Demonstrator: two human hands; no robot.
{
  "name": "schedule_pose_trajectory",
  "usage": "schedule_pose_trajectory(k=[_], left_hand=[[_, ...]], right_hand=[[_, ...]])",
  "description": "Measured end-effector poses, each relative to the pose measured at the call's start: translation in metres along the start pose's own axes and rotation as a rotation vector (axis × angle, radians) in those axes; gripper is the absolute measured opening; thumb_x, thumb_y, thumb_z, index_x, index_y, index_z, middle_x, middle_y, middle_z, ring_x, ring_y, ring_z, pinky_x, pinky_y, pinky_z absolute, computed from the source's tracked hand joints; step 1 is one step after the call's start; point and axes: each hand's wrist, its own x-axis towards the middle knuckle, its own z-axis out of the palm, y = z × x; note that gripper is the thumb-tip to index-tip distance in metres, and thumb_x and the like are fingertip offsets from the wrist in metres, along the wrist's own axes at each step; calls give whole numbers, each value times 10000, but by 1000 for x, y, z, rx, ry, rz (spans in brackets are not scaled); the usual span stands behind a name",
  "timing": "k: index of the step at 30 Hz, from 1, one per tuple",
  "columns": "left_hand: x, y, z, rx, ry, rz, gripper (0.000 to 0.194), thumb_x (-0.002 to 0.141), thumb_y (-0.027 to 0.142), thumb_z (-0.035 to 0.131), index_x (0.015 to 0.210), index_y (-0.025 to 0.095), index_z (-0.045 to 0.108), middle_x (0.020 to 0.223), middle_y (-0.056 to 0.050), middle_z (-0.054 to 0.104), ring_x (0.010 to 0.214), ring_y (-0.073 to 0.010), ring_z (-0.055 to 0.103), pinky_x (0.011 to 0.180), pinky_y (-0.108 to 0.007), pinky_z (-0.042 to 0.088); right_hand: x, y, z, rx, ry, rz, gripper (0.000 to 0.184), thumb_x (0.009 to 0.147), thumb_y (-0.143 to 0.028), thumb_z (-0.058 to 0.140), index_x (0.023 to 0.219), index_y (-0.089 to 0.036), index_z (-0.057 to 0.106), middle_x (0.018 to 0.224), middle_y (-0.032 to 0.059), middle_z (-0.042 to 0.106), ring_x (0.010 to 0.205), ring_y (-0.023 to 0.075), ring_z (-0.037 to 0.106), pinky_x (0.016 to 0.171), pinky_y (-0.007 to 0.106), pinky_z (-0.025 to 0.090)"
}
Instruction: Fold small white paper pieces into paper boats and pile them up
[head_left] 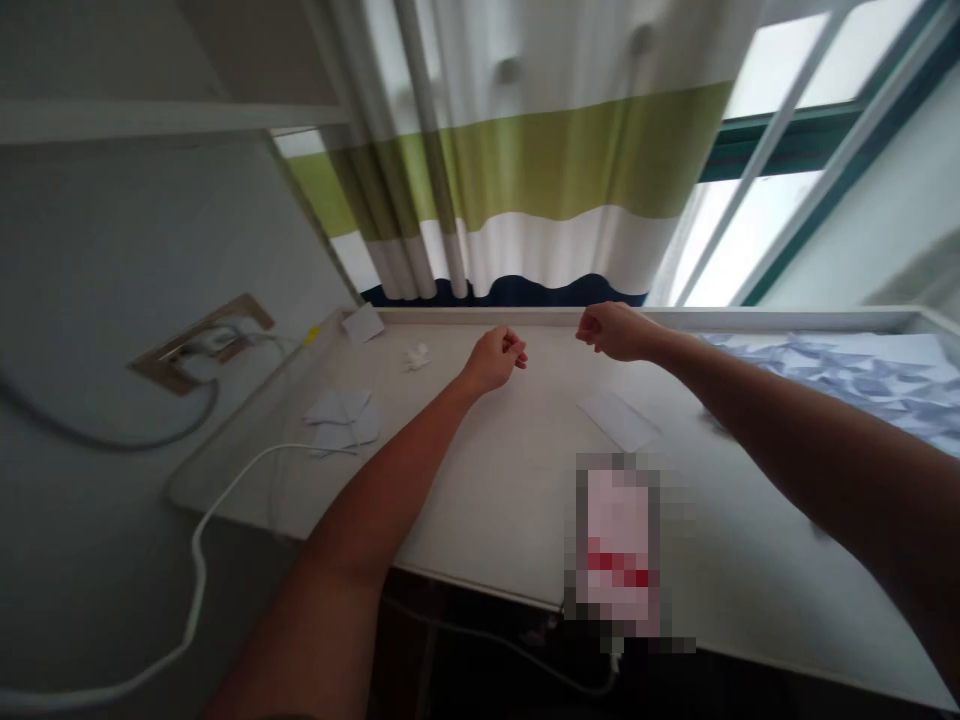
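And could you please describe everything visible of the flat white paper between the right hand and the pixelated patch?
The flat white paper looks thin, pale and longer than wide, with no clear marks. It lies slanted on the white desk, just beyond the pixelated patch. Neither hand appears to touch it. Blur hides whether it is folded.

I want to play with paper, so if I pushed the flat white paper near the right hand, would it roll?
Probably not: the white paper lies flat on the table, so it would likely slide. It looks thin, so it's probably light and may bend when lifted.
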Motion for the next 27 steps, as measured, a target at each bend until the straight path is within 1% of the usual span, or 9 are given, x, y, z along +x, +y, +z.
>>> schedule_pose_trajectory(k=[2, 5, 7, 9, 11, 14, 18, 23, 27], left_hand=[[-43, -21, -46, 4, 130, -35, 159, 1027, 147, 594, 877, 190, 560, 867, -57, 775, 715, -156, 744, 753, -302, 571], [-103, -47, -112, 132, 313, -4, 129, 1025, 170, 565, 902, 192, 598, 927, -81, 803, 858, -189, 769, 878, -347, 580], [-140, -62, -150, 308, 360, -23, 128, 1005, 181, 576, 887, 193, 623, 943, -94, 811, 927, -222, 771, 942, -389, 574], [-172, -73, -180, 475, 410, -73, 135, 1008, 186, 548, 939, 190, 663, 1042, -123, 818, 1024, -253, 769, 996, -423, 568], [-200, -82, -200, 566, 398, -111, 183, 987, 156, 560, 1100, 178, 702, 1213, -154, 803, 1176, -278, 748, 1085, -449, 540], [-226, -92, -214, 596, 366, -134, 364, 961, 157, 619, 1315, 179, 697, 1423, -172, 733, 1349, -304, 682, 1195, -466, 479], [-237, -98, -216, 712, 275, -125, 453, 992, 249, 631, 1435, 166, 677, 1518, -180, 674, 1435, -329, 623, 1236, -470, 449], [-235, -98, -215, 844, 197, -54, 390, 988, 303, 675, 1351, 180, 748, 1428, -158, 734, 1388, -332, 645, 1214, -467, 470], [-231, -95, -210, 908, 182, -55, 314, 1011, 284, 644, 1265, 167, 786, 1355, -167, 765, 1349, -327, 667, 1199, -461, 483]], right_hand=[[6, -61, 41, -77, -71, -190, 58, 963, -178, 738, 920, -175, 776, 845, 83, 812, 789, 254, 778, 792, 363, 584], [2, -156, 102, -80, -271, -454, 228, 1022, -250, 702, 1220, -163, 773, 1118, 127, 838, 994, 264, 797, 895, 351, 579], [-5, -210, 138, -92, -392, -599, 331, 1023, -282, 716, 1336, -177, 746, 1255, 142, 816, 1124, 284, 781, 974, 368, 570], [-12, -249, 168, -112, -421, -708, 419, 1010, -301, 741, 1412, -186, 719, 1407, 166, 754, 1281, 312, 726, 1076, 397, 536], [-17, -275, 190, -167, -436, -717, 519, 987, -356, 782, 1469, -188, 689, 1481, 181, 708, 1345, 326, 693, 1114, 400, 519], [-21, -290, 207, -255, -445, -660, 551, 984, -397, 781, 1485, -188, 682, 1457, 200, 718, 1322, 364, 703, 1060, 430, 553], [-22, -286, 209, -323, -433, -615, 395, 1031, -396, 708, 1383, -222, 759, 1354, 185, 772, 1245, 368, 737, 995, 438, 572], [-22, -275, 203, -323, -440, -622, 323, 1008, -376, 752, 1305, -265, 810, 1274, 129, 817, 1162, 314, 769, 1005, 397, 569], [-25, -271, 202, -294, -444, -648, 341, 1018, -369, 739, 1327, -238, 800, 1273, 140, 819, 1159, 312, 773, 1020, 393, 565]])
